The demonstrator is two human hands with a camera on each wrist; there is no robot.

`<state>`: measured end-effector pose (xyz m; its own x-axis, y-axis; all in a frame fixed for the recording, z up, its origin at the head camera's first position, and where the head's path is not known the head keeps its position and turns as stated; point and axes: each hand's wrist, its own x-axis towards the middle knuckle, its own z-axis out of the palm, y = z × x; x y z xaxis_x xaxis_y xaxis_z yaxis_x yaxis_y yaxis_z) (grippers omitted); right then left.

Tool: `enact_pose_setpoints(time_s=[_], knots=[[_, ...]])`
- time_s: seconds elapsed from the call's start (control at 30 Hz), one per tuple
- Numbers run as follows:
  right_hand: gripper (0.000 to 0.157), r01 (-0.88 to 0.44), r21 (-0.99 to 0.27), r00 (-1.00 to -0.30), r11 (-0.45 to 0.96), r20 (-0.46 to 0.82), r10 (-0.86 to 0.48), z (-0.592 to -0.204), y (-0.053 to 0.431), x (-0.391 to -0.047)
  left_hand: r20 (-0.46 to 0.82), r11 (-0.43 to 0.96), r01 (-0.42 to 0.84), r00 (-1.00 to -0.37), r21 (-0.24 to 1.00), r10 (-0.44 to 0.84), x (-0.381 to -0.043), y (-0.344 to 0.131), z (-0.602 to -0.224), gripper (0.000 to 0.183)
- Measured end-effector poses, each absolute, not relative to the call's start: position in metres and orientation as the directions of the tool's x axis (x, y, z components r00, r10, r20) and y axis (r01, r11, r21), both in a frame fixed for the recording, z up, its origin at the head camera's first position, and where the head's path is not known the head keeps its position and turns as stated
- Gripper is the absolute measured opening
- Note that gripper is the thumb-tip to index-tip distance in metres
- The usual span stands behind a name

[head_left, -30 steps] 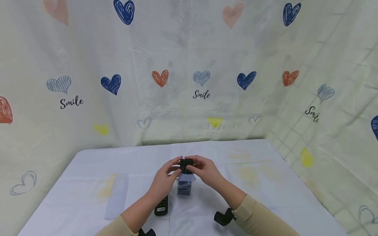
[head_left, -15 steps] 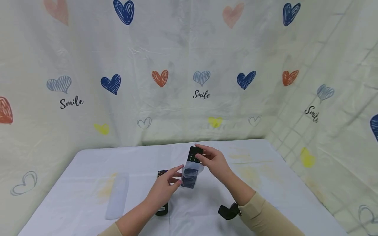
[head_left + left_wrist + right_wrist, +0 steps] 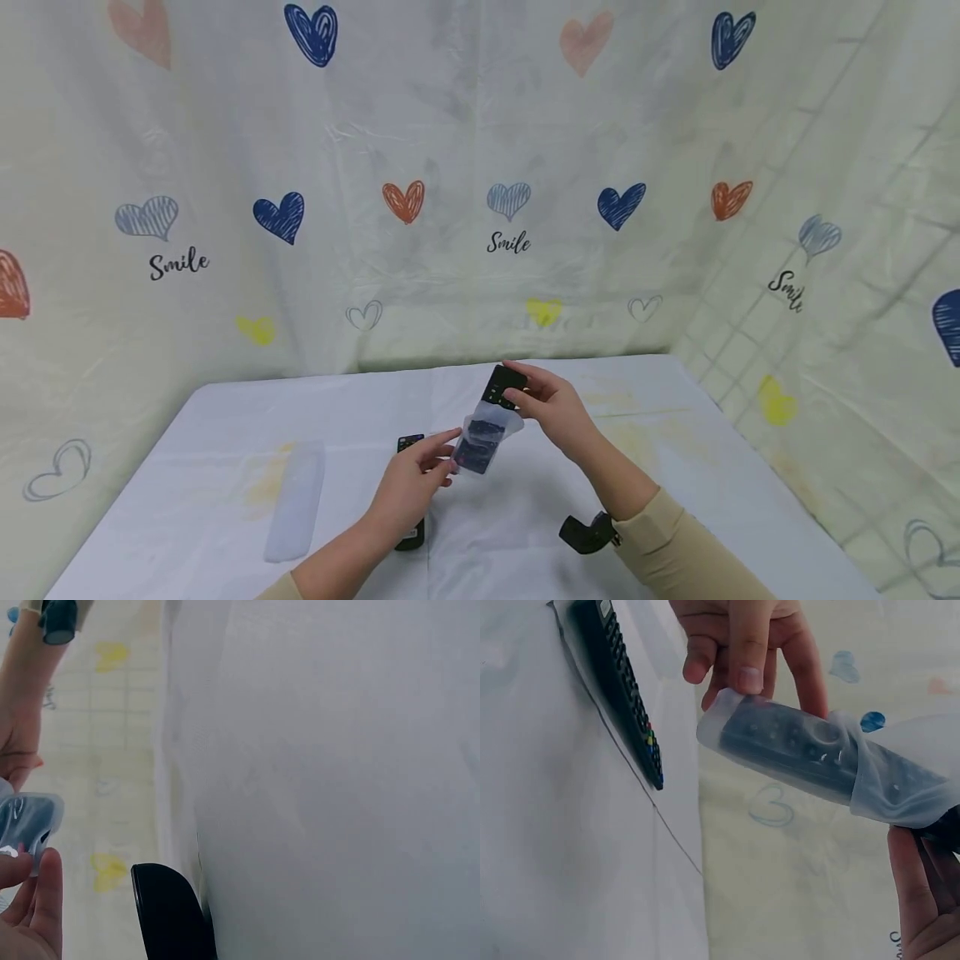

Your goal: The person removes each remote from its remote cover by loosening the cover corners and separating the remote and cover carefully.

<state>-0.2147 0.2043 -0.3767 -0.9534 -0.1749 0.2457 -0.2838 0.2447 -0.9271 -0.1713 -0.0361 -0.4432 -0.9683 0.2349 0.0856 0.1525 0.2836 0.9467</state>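
A black remote control is held up tilted above the table, partly inside a translucent plastic sleeve. My right hand grips the remote's bare upper end between thumb and fingers. At the lower end, my left hand pinches the closed bottom of the sleeve with its thumb and fingertips. The right wrist view shows the sleeve's bunched, loose mouth partway up the remote, with the buttons visible through the plastic. Only a corner of the sleeve appears in the left wrist view.
A second black remote lies on the white-covered table, partly behind my left forearm in the head view. Farther left is a flat translucent sleeve. A black wrist camera sits at my right wrist. A heart-printed curtain hangs behind.
Both hands were close together at the remote's upper part; my left hand has moved down to the sleeve's bottom. My right hand has gone up and right, and the remote now tilts.
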Motion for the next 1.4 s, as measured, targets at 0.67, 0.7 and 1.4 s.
enact_pose_setpoints(time_s=[0.67,0.7,1.4], knots=[[0.053,-0.284,-0.950,-0.958,0.131,0.277,-0.074,-0.374,0.201,-0.209,0.032,0.104,0.053,-0.981,0.993,0.191,-0.159,-0.017,-0.434,0.045],[0.053,-0.278,-0.952,-0.960,0.130,0.273,-0.059,-0.374,0.200,-0.209,0.030,0.106,0.052,-0.980,0.993,0.196,-0.159,-0.016,-0.434,0.047],[0.049,-0.247,-0.958,-0.968,0.148,0.249,-0.001,-0.372,0.204,-0.207,0.082,0.336,0.150,-0.975,0.930,0.208,-0.156,-0.011,-0.440,0.047]])
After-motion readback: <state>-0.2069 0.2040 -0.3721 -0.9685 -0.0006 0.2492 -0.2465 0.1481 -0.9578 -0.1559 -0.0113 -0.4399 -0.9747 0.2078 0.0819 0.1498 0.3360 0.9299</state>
